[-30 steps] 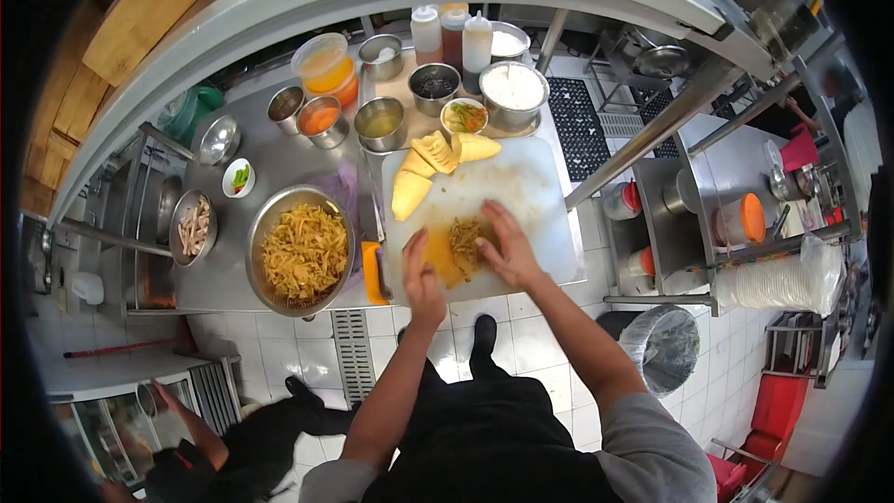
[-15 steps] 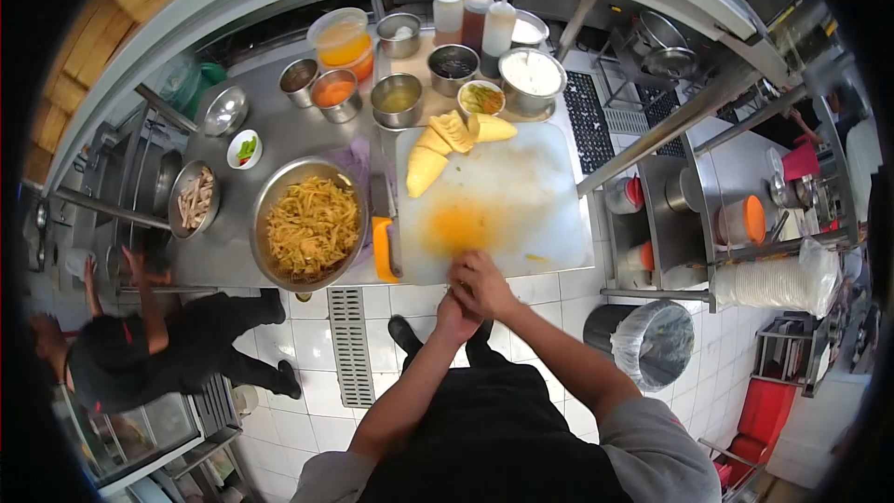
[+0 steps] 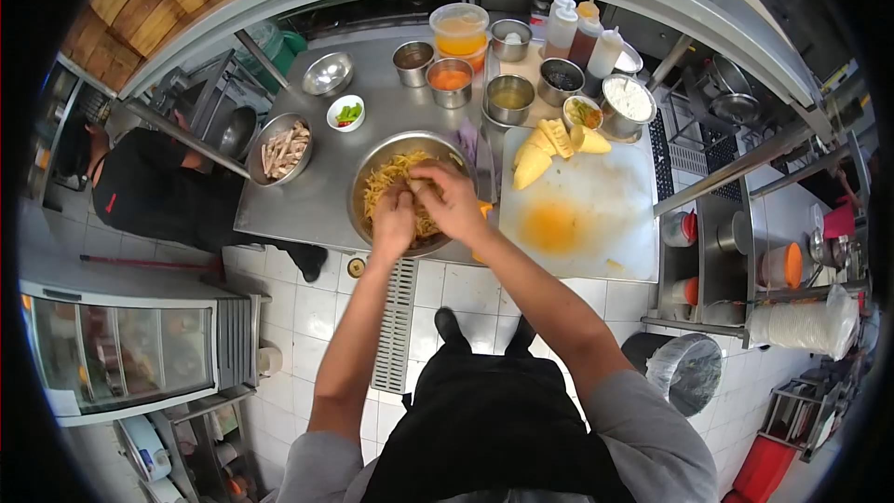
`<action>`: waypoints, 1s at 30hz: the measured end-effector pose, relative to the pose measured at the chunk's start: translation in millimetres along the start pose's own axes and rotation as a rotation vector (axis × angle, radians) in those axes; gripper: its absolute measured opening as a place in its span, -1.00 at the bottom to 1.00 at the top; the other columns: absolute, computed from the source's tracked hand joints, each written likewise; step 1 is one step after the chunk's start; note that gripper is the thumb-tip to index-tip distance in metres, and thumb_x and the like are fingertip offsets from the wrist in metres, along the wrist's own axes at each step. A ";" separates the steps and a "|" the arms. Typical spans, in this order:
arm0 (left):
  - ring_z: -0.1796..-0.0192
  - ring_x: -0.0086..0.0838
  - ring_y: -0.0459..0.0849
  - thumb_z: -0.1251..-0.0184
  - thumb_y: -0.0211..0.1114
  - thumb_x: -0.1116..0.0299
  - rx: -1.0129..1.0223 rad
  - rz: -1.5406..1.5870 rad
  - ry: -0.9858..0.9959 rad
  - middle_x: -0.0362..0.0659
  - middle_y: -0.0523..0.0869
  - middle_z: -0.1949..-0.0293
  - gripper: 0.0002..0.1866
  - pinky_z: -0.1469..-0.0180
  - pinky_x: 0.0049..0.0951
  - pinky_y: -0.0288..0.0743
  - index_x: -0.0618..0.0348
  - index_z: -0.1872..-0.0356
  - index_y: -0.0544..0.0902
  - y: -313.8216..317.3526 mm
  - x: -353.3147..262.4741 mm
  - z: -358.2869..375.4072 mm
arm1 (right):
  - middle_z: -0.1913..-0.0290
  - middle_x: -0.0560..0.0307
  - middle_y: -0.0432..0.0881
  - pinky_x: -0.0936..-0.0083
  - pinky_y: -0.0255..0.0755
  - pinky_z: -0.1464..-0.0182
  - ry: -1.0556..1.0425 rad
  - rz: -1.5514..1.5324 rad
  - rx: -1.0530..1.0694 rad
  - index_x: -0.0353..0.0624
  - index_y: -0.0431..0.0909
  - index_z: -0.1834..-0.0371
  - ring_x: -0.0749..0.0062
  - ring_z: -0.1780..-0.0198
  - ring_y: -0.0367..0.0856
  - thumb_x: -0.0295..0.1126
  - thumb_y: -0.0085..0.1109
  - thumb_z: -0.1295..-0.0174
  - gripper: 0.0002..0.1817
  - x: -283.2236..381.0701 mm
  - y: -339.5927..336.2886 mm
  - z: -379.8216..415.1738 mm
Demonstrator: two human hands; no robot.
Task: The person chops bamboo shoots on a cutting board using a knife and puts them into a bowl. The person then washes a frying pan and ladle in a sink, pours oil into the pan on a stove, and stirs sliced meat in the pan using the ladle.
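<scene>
Both my hands are together over a large metal bowl (image 3: 361, 188) of yellow shreds (image 3: 384, 177) on the steel counter. My left hand (image 3: 393, 221) is curled at the bowl's near side, and my right hand (image 3: 451, 199) is cupped beside it with fingers pointing down. A clump of shreds sits between them. To the right lies a white cutting board (image 3: 619, 191) with an orange stain (image 3: 549, 227). Yellow fruit pieces (image 3: 544, 155) rest at its far edge. An orange-handled knife (image 3: 484, 168) lies between bowl and board.
Behind the bowl stand several metal cups, a tub of orange liquid (image 3: 461, 33), sauce bottles (image 3: 587, 30), a bowl of pale strips (image 3: 283, 149) and a small dish of greens (image 3: 347, 113). Another person in black (image 3: 140, 191) is at the left. A bin (image 3: 684, 371) stands at the lower right.
My hands gathered the shreds off the cutting board, drew them toward me cupped together, then carried them left over the large bowl. The other person moved up along the left side.
</scene>
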State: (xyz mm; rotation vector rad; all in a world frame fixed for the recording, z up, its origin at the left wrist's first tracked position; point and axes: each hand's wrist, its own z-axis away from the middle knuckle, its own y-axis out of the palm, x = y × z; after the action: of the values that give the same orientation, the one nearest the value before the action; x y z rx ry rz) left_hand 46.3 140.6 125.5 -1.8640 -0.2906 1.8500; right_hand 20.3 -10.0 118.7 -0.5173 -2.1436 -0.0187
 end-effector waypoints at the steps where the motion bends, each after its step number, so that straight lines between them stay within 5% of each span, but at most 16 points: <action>1: -0.18 -0.09 0.67 -0.50 0.08 0.39 -0.193 -0.324 0.331 0.23 0.67 -0.18 -0.58 -0.31 -0.25 0.43 0.43 -0.27 0.55 -3.8 43.5 -17.4 | 0.08 -0.01 0.67 0.36 0.54 -0.04 0.036 -0.012 -0.025 -0.22 0.68 0.10 0.16 0.07 0.68 -0.50 0.26 -0.33 -0.87 -8.5 3.1 -4.7; 3: -0.27 0.12 0.61 -0.45 0.10 0.48 -0.232 -0.171 0.378 0.34 0.64 -0.14 -0.62 -0.24 -0.15 0.49 0.40 -0.22 0.58 -24.1 48.9 -29.5 | 0.10 0.03 0.69 0.42 0.55 -0.04 0.140 -0.047 -0.087 -0.21 0.67 0.08 0.27 0.08 0.69 -0.50 0.24 -0.37 -0.88 -0.6 -20.7 -14.7; 5: -0.13 0.06 0.69 -0.46 0.15 0.51 -0.152 -0.151 0.318 0.25 0.69 -0.06 -0.71 -0.17 -0.19 0.53 0.41 -0.11 0.63 -45.0 21.5 -26.6 | 0.14 0.11 0.72 0.53 0.57 0.05 0.155 0.013 -0.125 -0.22 0.65 0.06 0.44 0.11 0.68 -0.55 0.19 -0.40 -0.88 -2.9 -64.0 -12.4; 7: 0.12 -0.10 0.75 -0.51 0.17 0.45 -0.265 -0.241 0.525 0.09 0.75 0.15 -0.79 -0.01 -0.25 0.58 0.39 0.04 0.66 -40.9 -15.4 -11.6 | 0.17 0.06 0.69 0.51 0.55 0.19 0.238 0.107 -0.166 -0.24 0.63 0.09 0.37 0.22 0.68 -0.54 0.22 -0.36 -0.89 -12.5 -127.4 3.5; 9: 0.31 -0.30 0.69 -0.56 0.15 0.41 -0.096 -0.058 0.381 -0.07 0.72 0.32 -0.81 0.13 -0.34 0.59 0.31 0.17 0.67 -15.0 -25.7 21.6 | 0.18 0.00 0.68 0.48 0.55 0.25 0.402 0.296 -0.206 -0.26 0.62 0.12 0.30 0.30 0.68 -0.56 0.26 -0.31 -0.88 -22.7 -206.2 47.5; 11: 0.31 -0.43 0.70 -0.59 0.13 0.36 0.340 0.465 0.199 -0.13 0.73 0.34 -0.79 0.15 -0.39 0.60 0.24 0.18 0.67 37.3 -14.7 68.2 | 0.19 -0.04 0.69 0.42 0.57 0.23 0.481 0.526 -0.287 -0.27 0.63 0.10 0.25 0.27 0.69 -0.51 0.31 -0.26 -0.82 -54.9 -286.6 110.1; 12: 0.30 -0.42 0.72 -0.63 0.08 0.28 0.555 0.531 -0.044 -0.15 0.74 0.30 -0.74 0.14 -0.39 0.63 0.21 0.15 0.68 71.4 5.6 87.9 | 0.19 -0.08 0.68 0.30 0.58 0.19 0.530 0.718 -0.208 -0.27 0.64 0.07 0.16 0.27 0.68 -0.45 0.36 -0.22 -0.76 -43.4 -315.2 132.9; 14: 0.06 -0.20 0.76 -0.60 0.07 0.20 0.869 0.772 -0.467 0.03 0.75 0.12 -0.66 -0.09 -0.15 0.65 0.31 0.04 0.62 146.2 36.3 128.0 | 0.21 -0.12 0.63 0.20 0.53 0.03 0.520 0.848 -0.137 -0.27 0.65 0.05 0.01 0.16 0.61 -0.43 0.37 -0.18 -0.72 -44.4 -331.8 177.0; 16: -0.13 -0.01 0.70 -0.62 -0.04 0.14 0.911 1.182 -0.802 0.16 0.72 -0.02 -0.54 -0.31 0.01 0.52 0.40 -0.10 0.57 210.6 51.6 156.3 | 0.21 -0.15 0.61 0.18 0.50 -0.05 0.375 0.925 -0.114 -0.26 0.65 0.06 -0.06 0.11 0.57 -0.45 0.37 -0.16 -0.72 -45.7 -322.1 202.7; 18: -0.26 0.12 0.60 -0.62 -0.08 0.14 0.827 1.305 -0.897 0.24 0.66 -0.14 -0.50 -0.43 0.08 0.40 0.45 -0.20 0.50 261.9 51.4 169.1 | 0.21 -0.14 0.58 0.17 0.44 -0.12 0.419 0.773 -0.132 -0.24 0.65 0.08 -0.12 0.05 0.52 -0.51 0.33 -0.14 -0.75 -43.2 -292.4 204.6; 22: -0.18 -0.08 0.64 -0.62 -0.16 0.22 0.535 1.243 -0.982 0.07 0.68 -0.10 -0.60 -0.30 -0.06 0.49 0.30 -0.11 0.54 300.9 45.5 172.7 | 0.11 -0.12 0.63 0.14 0.52 -0.04 0.537 0.397 0.214 -0.26 0.65 0.10 -0.09 0.05 0.59 -0.63 0.23 -0.18 -0.78 -2.5 -232.6 208.1; 23: -0.11 -0.18 0.66 -0.62 -0.16 0.22 0.616 1.504 -0.832 -0.01 0.69 -0.05 -0.64 -0.23 -0.08 0.51 0.23 -0.03 0.56 312.4 84.8 173.4 | 0.12 -0.11 0.65 0.19 0.56 0.07 0.443 0.358 0.200 -0.24 0.65 0.12 -0.04 0.10 0.64 -0.62 0.24 -0.21 -0.81 10.8 -221.5 202.4; 24: -0.03 -0.23 0.68 -0.61 -0.15 0.23 0.485 1.427 -0.879 -0.03 0.70 0.02 -0.65 -0.17 -0.11 0.55 0.23 0.02 0.57 276.7 33.1 171.9 | 0.13 -0.10 0.66 0.23 0.60 0.18 0.353 0.320 0.183 -0.23 0.66 0.13 0.01 0.15 0.68 -0.62 0.24 -0.23 -0.84 24.4 -215.2 193.8; 26: 0.15 -0.30 0.71 -0.58 -0.11 0.24 0.406 1.342 -0.715 -0.04 0.72 0.15 -0.66 0.01 -0.22 0.61 0.25 0.08 0.58 239.4 18.6 174.4 | 0.16 -0.08 0.67 0.26 0.56 0.01 0.355 0.203 0.187 -0.26 0.64 0.12 0.03 0.12 0.66 -0.65 0.24 -0.21 -0.81 55.1 -209.5 158.4; 30: 0.36 -0.37 0.67 -0.48 -0.07 0.29 0.153 1.071 -0.416 -0.03 0.70 0.34 -0.68 0.31 -0.39 0.55 0.30 0.18 0.60 120.8 -35.3 143.2 | 0.13 -0.01 0.63 0.48 0.50 0.03 0.234 -0.017 0.099 -0.30 0.59 0.14 0.34 0.16 0.62 -0.67 0.17 -0.29 -0.87 99.5 -195.1 72.3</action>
State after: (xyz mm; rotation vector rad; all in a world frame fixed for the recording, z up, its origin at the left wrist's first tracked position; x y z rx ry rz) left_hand -119.0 48.0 104.2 -1.6037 0.8696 2.8195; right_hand -158.5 -137.9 188.4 -0.4182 -1.9097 0.0165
